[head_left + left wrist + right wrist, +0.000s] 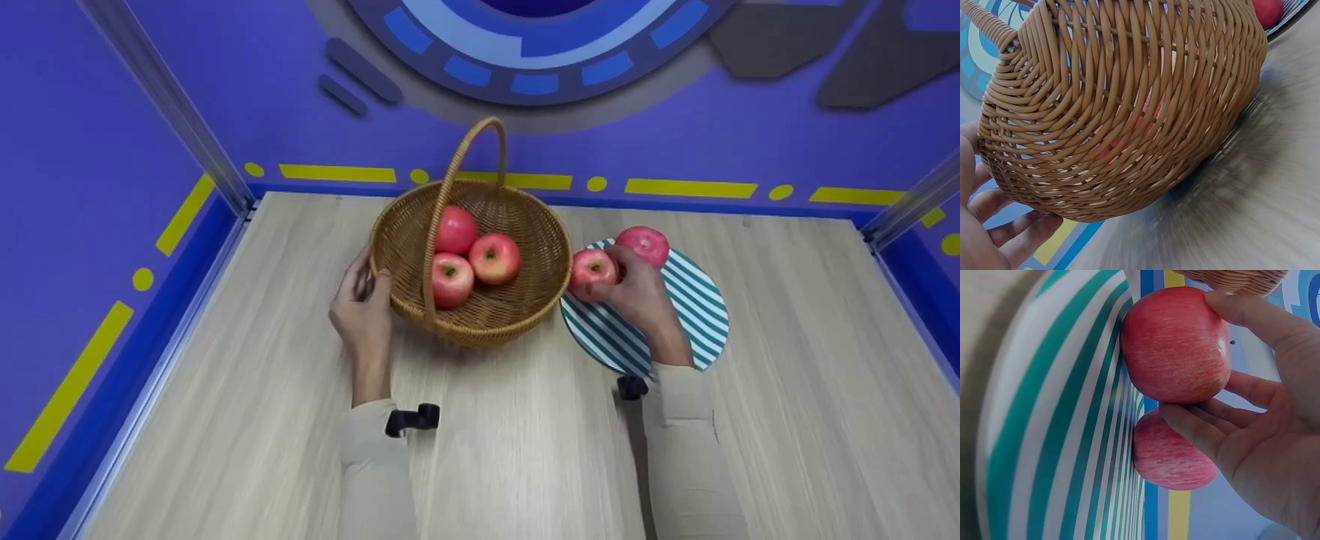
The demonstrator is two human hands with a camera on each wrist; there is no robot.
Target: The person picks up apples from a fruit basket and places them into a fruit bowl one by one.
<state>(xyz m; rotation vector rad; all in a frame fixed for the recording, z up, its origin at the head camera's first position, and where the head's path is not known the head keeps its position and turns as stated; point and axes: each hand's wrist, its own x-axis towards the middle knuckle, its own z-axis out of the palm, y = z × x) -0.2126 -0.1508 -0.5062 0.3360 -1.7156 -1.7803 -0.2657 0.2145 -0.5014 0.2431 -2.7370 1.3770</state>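
Observation:
A brown wicker basket point(491, 334) with an arched handle holds three red apples, point(457, 229) among them one near its far side. My left hand point(361, 313) grips the basket's left side, its thumb by the rim and its fingers against the weave point(1100, 112). With thumb and fingers, my right hand point(643, 296) holds another apple point(1176, 346) over a round plate point(701, 304) with green and white stripes, close to the basket's right rim. Just behind that hand, one more apple point(649, 244) sits at the plate's far edge.
All this stands on a light wooden table point(510, 435). Blue-purple panels point(247, 90) with yellow dashes rise along the back and sides. Each wrist carries a small black mount point(412, 420).

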